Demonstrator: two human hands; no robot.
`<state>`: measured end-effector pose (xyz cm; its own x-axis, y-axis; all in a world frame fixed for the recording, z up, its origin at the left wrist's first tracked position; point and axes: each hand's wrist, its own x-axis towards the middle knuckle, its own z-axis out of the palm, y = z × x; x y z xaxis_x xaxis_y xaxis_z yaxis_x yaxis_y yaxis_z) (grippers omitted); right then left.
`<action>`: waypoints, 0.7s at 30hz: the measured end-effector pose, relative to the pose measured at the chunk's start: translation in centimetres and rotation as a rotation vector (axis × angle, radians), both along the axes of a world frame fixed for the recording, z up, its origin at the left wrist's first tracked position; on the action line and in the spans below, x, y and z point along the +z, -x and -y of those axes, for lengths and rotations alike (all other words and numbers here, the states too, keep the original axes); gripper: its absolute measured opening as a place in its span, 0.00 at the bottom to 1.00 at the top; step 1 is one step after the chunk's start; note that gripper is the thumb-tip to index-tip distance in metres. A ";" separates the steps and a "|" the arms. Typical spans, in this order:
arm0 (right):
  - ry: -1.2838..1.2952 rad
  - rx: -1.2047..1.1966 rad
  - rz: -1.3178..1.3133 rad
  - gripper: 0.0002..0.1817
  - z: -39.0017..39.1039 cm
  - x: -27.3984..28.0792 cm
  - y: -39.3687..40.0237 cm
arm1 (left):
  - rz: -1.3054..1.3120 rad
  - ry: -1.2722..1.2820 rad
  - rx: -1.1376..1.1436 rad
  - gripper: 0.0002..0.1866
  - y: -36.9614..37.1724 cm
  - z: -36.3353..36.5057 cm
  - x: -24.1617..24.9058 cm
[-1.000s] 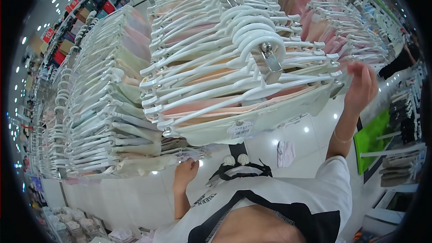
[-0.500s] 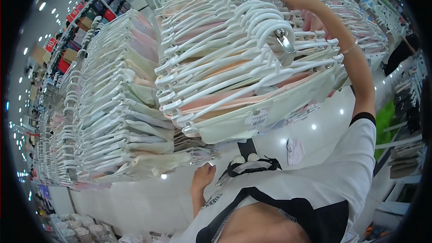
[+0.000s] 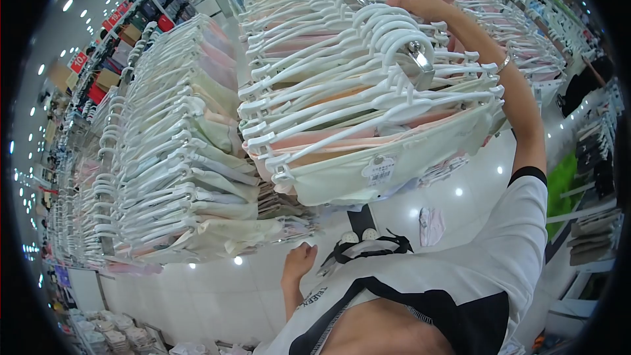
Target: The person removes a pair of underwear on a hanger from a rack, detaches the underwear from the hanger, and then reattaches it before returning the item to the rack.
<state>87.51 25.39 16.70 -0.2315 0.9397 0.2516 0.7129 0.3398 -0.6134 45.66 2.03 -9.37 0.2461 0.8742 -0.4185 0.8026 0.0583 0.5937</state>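
Observation:
My right hand [image 3: 419, 3] reaches out over the far part of a rack of white hangers. Its fingers are closed at the arm of a white hanger [image 3: 378, 8], with the fingertips partly hidden. Nearer to me, white hangers [image 3: 342, 135] carry pastel garments clipped at both ends. The front one is a pale green garment [image 3: 328, 184] with a white price tag [image 3: 380, 169]. Low beside my body is my left hand [image 3: 300, 260], curled closed with nothing visible in it.
A second rack of pastel clothes [image 3: 217, 151] stands to the left. A pale pink garment [image 3: 431, 226] lies on the tiled floor [image 3: 473, 204] near my shoes [image 3: 358, 235]. Folded clothes [image 3: 588, 243] sit on shelves at the right. A person in dark clothes [image 3: 585, 85] is at far right.
The view has shifted slightly, so the racks appear a little further right. My right hand sits slightly lower in view at the hangers. My left hand stays low and closed.

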 end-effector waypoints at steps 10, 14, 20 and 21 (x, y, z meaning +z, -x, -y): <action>-0.175 -0.230 -0.319 0.12 4.1 1.4 -0.9 | -0.029 0.045 -0.034 0.14 -0.4 0.3 -0.5; -0.307 -0.249 -0.347 0.12 6.3 1.3 -2.4 | 0.011 0.041 -0.087 0.13 -0.8 -0.1 0.1; -0.361 -0.407 -0.400 0.11 13.1 1.3 -2.6 | -0.021 -0.029 -0.154 0.12 -1.1 -0.5 -0.4; -0.372 -0.450 -0.422 0.11 14.3 1.0 -2.3 | -0.011 -0.041 -0.166 0.11 -1.1 -0.6 -0.5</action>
